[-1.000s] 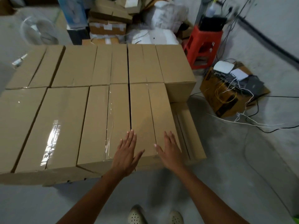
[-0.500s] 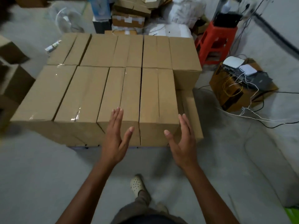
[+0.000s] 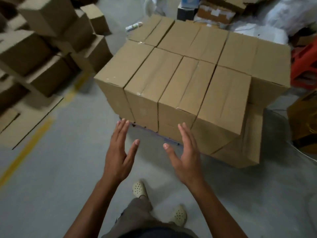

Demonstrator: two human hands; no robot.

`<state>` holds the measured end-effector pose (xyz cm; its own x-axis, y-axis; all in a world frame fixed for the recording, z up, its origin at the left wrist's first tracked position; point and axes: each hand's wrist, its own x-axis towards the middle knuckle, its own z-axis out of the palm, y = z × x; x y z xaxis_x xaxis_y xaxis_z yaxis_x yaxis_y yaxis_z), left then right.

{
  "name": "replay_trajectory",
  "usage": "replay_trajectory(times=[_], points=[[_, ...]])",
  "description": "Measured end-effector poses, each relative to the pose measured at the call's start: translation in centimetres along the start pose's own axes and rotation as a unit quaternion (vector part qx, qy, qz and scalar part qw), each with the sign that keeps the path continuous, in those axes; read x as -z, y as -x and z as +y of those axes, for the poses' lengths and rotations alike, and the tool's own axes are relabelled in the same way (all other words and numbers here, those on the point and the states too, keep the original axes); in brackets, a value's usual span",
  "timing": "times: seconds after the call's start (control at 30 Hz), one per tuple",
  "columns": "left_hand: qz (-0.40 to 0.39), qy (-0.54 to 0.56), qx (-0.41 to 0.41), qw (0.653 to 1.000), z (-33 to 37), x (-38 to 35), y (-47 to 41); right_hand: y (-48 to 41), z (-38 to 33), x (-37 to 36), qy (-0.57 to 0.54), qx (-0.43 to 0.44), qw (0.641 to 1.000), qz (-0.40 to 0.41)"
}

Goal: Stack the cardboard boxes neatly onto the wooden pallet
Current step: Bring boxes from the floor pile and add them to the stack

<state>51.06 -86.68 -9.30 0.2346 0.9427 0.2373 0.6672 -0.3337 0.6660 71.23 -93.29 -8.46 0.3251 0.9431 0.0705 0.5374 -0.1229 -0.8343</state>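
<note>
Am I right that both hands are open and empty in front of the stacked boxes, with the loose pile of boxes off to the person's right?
Not quite. The head view shows the loose pile of boxes on the person's left. The left hand and right hand are indeed open and empty before the stacked boxes.

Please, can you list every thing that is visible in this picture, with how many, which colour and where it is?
stacked boxes: at least eight tops visible, brown, packed together in the centre
low box: one, brown, beside the stack's right near corner, lower than the rest
loose boxes: many, brown, piled at the left, blurred
yellow line: one, on the grey floor at the left
red stool: one, right edge, partly cut off
white bags: count unclear, top right
shoes: two, cream, bottom centre
left hand: one, open, empty, in front of the stack
right hand: one, open, empty, in front of the stack
</note>
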Motion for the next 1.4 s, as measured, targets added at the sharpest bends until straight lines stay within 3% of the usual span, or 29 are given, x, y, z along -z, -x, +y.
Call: replay_trajectory(times=[0.2,0.33,0.47,0.97,1.4], points=[[0.003,-0.037,0.07,0.997,-10.5,2.6,-0.7,-5.1,-3.7,-12.5,0.047,0.05,0.991,-0.116],[0.0,-0.031,0.168,0.985,-20.2,5.3,-2.2,-9.0,-4.2,-22.4,0.104,0.046,0.974,-0.194],[-0.017,-0.052,0.204,0.977,-28.4,9.8,-3.9,-12.1,-6.0,-30.8,0.145,0.022,0.958,-0.246],[0.102,-0.043,0.302,0.947,-46.8,23.4,-15.0,-25.6,-20.3,-51.9,0.105,0.06,0.949,-0.291],[0.16,-0.037,0.333,0.928,-61.2,33.5,-39.4,-50.3,-33.0,-69.5,0.09,0.123,0.936,-0.319]])
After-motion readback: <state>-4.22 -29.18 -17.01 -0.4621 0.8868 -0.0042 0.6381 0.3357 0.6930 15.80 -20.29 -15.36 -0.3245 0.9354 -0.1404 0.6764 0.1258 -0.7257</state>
